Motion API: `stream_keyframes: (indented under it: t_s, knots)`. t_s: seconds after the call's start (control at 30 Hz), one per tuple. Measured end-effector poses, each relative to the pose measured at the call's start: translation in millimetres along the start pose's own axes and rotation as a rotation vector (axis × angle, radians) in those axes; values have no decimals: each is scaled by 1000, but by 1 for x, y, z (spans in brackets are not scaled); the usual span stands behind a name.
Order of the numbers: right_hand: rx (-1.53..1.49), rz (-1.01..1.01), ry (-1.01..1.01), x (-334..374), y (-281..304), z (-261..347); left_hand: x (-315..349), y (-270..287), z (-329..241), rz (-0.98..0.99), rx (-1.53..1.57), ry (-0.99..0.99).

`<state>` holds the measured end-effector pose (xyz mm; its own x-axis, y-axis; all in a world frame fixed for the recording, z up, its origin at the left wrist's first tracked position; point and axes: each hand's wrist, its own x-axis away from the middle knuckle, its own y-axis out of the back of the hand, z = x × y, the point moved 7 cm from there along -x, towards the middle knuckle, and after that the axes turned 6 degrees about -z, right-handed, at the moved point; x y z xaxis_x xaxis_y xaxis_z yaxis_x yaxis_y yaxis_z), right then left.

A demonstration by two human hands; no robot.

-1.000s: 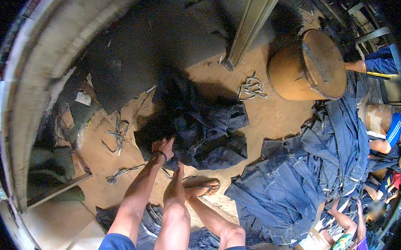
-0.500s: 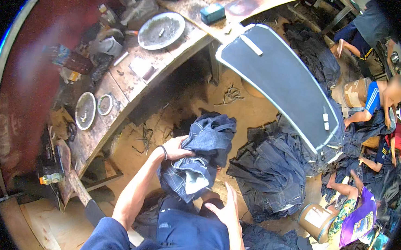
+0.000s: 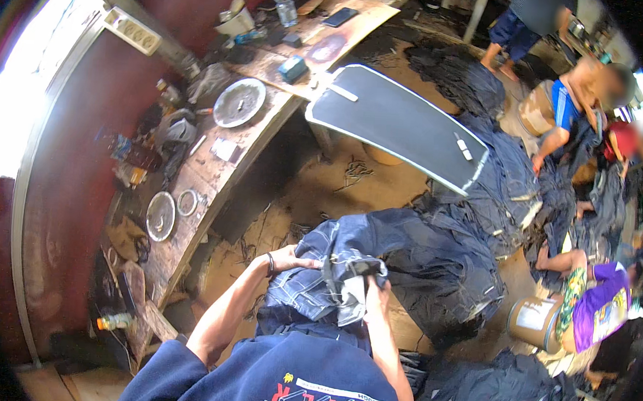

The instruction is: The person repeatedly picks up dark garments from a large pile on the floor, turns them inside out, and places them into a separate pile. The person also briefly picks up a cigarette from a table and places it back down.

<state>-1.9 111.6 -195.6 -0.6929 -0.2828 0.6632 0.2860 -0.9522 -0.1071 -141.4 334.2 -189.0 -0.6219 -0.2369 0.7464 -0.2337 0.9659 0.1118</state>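
A bunched pair of dark blue jeans with pale stitching hangs in front of my body. My left hand grips it at the left, the thumb lying over the cloth. At the right, my right hand is closed on a fold of the same pair, beside a whitish patch, perhaps lining. Part of the jeans droops over a heap of dark denim on the floor just beyond, so where one ends is hard to tell.
A long dark board with a white rim reaches from the wooden workbench toward denim piles. The bench bears round dishes, bottles and a phone. Several people sit or stand at right, near a brown drum.
My right hand was open beside the jeans and now grips them. The jeans have spread out and shifted right, over the heap. The view has tilted up, showing more bench and wall.
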Motion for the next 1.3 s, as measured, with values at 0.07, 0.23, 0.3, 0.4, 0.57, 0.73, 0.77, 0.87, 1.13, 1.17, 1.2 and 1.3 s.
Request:
stream_keyframes:
  t_s: [0.07, 0.23, 0.3, 0.4, 0.57, 0.73, 0.77, 0.87, 1.13, 1.17, 1.2, 1.3]
  knots:
    - [-77, -142, 4, -14, 37, -7, -7, -7, -1, 85, 49, 67]
    - [-361, -373, -91, -16, 121, 7, -23, 5, -13, 174, -116, 164]
    - [-383, -347, -51, -11, 126, 22, -30, 8, -24, 209, -65, 98]
    - [-458, -397, 47, 2, 104, 44, -43, 17, -39, 263, -122, 10]
    - [-721, -464, 250, 30, 24, 115, -69, 47, -61, 332, -253, -66]
    - [-743, -302, 411, 81, -53, 169, -86, 66, -74, 463, -233, -180]
    - [-548, -328, 468, 93, -67, 164, -94, 68, -72, 442, -338, -188]
    - [-260, -312, 275, 110, -106, 111, -107, 70, -71, 516, -306, -365]
    - [1081, -117, 409, 124, -136, 47, -114, 60, -50, 771, -550, -560]
    - [919, -85, 436, 113, -135, 47, -111, 58, -50, 774, -559, -562]
    - [689, -38, 296, 98, -132, 37, -106, 56, -52, 777, -570, -565]
    - [166, -63, 12, 57, -122, 21, -91, 50, -58, 777, -623, -586]
